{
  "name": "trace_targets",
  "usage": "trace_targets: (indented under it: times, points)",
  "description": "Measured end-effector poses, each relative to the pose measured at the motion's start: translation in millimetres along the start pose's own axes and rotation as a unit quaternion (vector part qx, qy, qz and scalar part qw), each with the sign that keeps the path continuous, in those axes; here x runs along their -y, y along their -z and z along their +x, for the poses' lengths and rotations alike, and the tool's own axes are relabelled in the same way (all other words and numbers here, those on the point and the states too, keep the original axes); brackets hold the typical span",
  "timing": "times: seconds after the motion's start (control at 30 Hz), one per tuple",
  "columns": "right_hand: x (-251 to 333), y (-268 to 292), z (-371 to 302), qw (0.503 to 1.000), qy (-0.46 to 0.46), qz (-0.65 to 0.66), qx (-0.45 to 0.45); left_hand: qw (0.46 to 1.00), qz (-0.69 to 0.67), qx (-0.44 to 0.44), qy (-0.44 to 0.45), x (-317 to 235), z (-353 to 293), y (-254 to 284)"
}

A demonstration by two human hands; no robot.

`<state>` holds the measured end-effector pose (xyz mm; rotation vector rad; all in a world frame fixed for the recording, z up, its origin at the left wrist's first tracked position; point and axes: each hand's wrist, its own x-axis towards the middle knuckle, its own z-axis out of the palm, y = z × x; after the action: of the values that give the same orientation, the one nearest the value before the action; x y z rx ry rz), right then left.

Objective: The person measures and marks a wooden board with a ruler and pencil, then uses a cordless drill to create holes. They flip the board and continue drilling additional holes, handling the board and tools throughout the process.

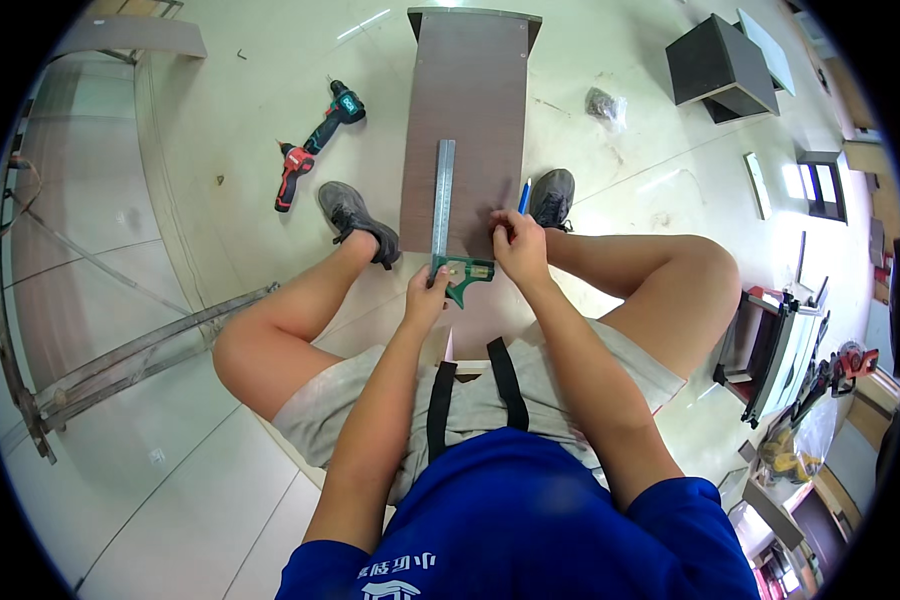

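A long brown wooden panel piece stretches away from me between my feet. On its near end lies a combination square, its steel ruler pointing away from me and its green head against the near edge. My left hand is closed on the green head. My right hand rests at the right near corner of the panel, fingers curled around a blue pencil-like marker that sticks up between them. What its fingertips touch on the panel is partly hidden.
Left of the panel a green-black drill and a red-black drill lie on the floor. A small plastic bag lies to the right. Farther off stand a dark box-shaped cabinet and a folded stand. A metal frame is on the left.
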<state>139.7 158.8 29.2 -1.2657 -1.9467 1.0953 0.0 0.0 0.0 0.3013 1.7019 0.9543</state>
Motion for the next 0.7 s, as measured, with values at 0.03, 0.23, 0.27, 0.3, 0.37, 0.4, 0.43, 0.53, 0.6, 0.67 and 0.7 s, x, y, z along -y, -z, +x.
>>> trace_targets:
  times: [0.03, 0.23, 0.27, 0.3, 0.37, 0.4, 0.43, 0.53, 0.6, 0.67, 0.7]
  points:
    - [-1.4, 1.5, -2.2, 1.000, 0.015, -0.013, 0.004, 1.000, 0.003, 0.001, 0.006, 0.3, -5.0, -2.3]
    - [1.6, -10.5, 14.7, 0.999, 0.034, -0.015, -0.004, 1.000, 0.017, 0.003, 0.011, -13.1, -2.8, -0.5]
    - [3.1, -8.8, 15.7, 1.000, 0.026, -0.009, 0.001, 1.000, 0.017, 0.003, 0.011, -13.2, -3.9, -3.3]
    - [4.1, -9.3, 16.2, 1.000, 0.027, -0.012, -0.003, 1.000, 0.017, 0.006, 0.008, -13.3, -4.2, -4.5]
    - [4.9, -11.6, 17.8, 0.999, 0.031, -0.016, -0.011, 1.000, 0.018, 0.013, 0.004, -13.4, -4.8, -6.3]
    - [4.9, -11.4, 18.4, 0.999, 0.030, -0.018, -0.012, 1.000, 0.016, 0.012, 0.002, -14.7, -5.4, -8.1]
    - [4.7, -11.3, 18.9, 0.999, 0.029, -0.020, -0.013, 1.000, 0.014, 0.010, 0.001, -16.1, -5.4, -9.8]
    - [3.1, -10.5, 19.0, 0.999, 0.025, -0.022, -0.002, 1.000, 0.018, 0.012, -0.001, -19.7, -4.6, -10.2]
    - [5.0, -7.9, 18.3, 0.999, 0.027, -0.019, 0.015, 1.000, 0.022, 0.014, 0.001, -20.9, -4.5, -9.4]
    - [9.4, -4.4, 18.3, 0.999, 0.035, -0.012, 0.036, 1.000, 0.021, 0.012, 0.006, -21.1, -4.6, -8.6]
    - [8.4, -4.1, 17.8, 0.998, 0.042, -0.016, 0.037, 1.000, 0.017, 0.015, 0.004, -20.0, -4.3, -8.6]
